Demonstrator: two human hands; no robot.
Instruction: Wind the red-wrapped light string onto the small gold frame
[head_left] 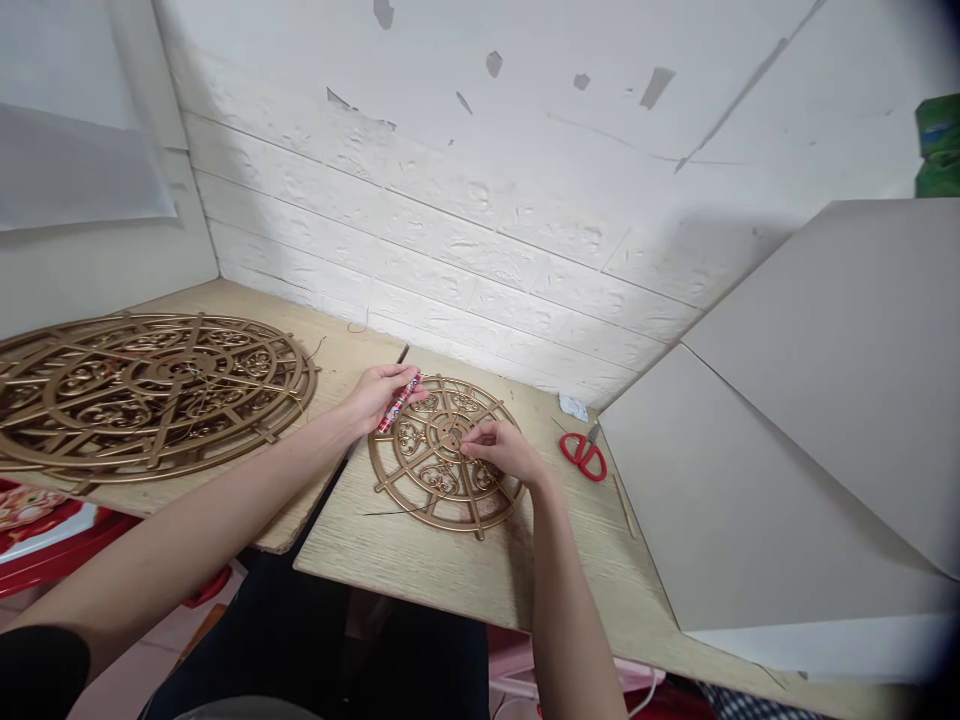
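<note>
A round gold openwork ornament (439,478), with scrollwork between its rings and spokes, lies flat on the table in front of me. My left hand (386,397) is closed around a slim red patterned stick (399,402), held tilted over the ornament's upper left edge. At the ornament's centre my right hand (501,449) is closed in a pinch. Whatever lies between those fingertips is too small to make out. A thin dark strand (397,512) crosses the ornament's lower left rim.
Larger gold openwork discs (154,460) lie stacked on the left table. Red-handled scissors (583,456) rest right of the ornament, near a small crumpled wrapper (573,406). A white wall (450,230) rises behind; large pale boards (750,480) stand at the right. A gap separates the tabletops.
</note>
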